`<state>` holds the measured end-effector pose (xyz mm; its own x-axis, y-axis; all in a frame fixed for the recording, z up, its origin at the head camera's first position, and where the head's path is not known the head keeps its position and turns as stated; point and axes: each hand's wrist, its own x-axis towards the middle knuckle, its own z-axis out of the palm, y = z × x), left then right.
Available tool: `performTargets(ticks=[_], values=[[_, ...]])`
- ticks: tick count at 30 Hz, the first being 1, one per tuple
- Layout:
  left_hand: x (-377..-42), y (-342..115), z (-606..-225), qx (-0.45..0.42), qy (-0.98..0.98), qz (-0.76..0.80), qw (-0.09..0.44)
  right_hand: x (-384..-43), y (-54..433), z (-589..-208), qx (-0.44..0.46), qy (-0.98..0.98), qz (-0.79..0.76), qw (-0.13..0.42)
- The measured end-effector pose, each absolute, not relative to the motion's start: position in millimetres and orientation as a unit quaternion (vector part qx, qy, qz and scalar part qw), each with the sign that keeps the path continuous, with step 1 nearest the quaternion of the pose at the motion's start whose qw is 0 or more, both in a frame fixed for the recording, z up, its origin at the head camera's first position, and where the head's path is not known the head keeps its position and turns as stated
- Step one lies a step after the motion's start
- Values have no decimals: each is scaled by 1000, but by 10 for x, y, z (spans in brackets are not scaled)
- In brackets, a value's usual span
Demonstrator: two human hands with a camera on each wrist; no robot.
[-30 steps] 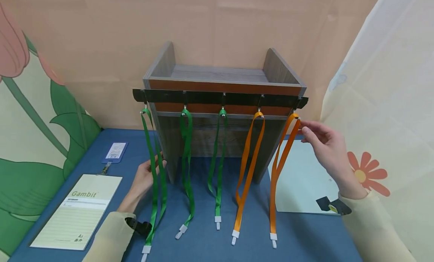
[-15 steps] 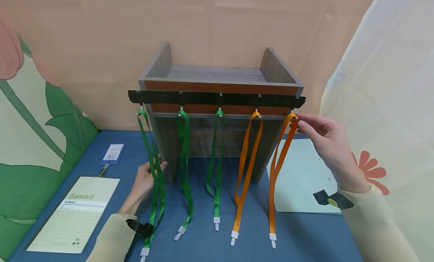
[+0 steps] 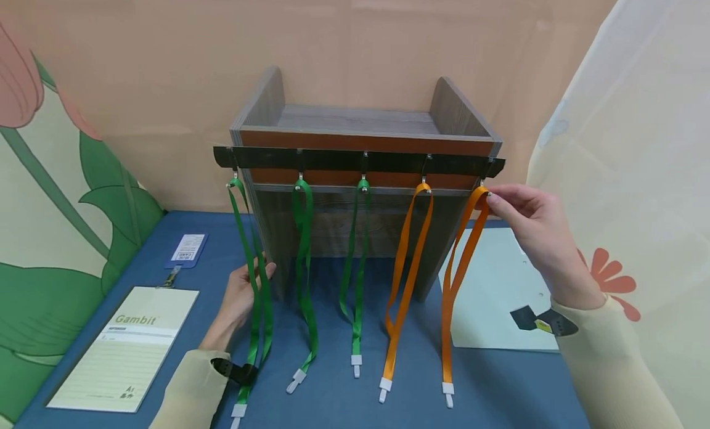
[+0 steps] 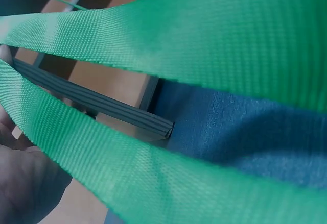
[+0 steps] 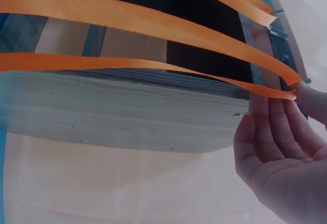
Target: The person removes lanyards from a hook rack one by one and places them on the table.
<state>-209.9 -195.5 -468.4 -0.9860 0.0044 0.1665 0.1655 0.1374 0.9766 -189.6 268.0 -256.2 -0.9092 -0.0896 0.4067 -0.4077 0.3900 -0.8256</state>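
Three green lanyards and two orange ones hang from hooks on a black rail across a grey wooden shelf unit. My right hand pinches the rightmost orange lanyard at its top loop, just under the hook. In the right wrist view, the thumb lies over the orange strap and the other fingers are behind it. My left hand grips the unit's left side panel, partly hidden behind the leftmost green lanyard. Close up, green straps cross in front of that panel's edge.
A notepad marked Gambit lies on the blue table at the left, with a blue card holder behind it. A pale board lies at the right. Patterned cloth hangs on both sides.
My right hand has moved slightly left, from beside the rightmost orange lanyard to pinching its top loop. The left hand stays at the side panel. The lanyards hang as before.
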Motion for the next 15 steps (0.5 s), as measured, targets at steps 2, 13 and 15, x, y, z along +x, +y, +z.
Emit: performTargets(ticks=[2, 13, 15], values=[[-2097, -1954, -4685, -58, -750, -657, 59, -1882, 2686, -2552, 151, -826, 520, 153], [-2100, -1965, -4717, -62, -754, -651, 63, -1769, 2749, -2309, 184, -792, 547, 198], [-2093, -1963, -4717, -65, -753, -652, 61, -1741, 2755, -2246, 198, -767, 576, 199]])
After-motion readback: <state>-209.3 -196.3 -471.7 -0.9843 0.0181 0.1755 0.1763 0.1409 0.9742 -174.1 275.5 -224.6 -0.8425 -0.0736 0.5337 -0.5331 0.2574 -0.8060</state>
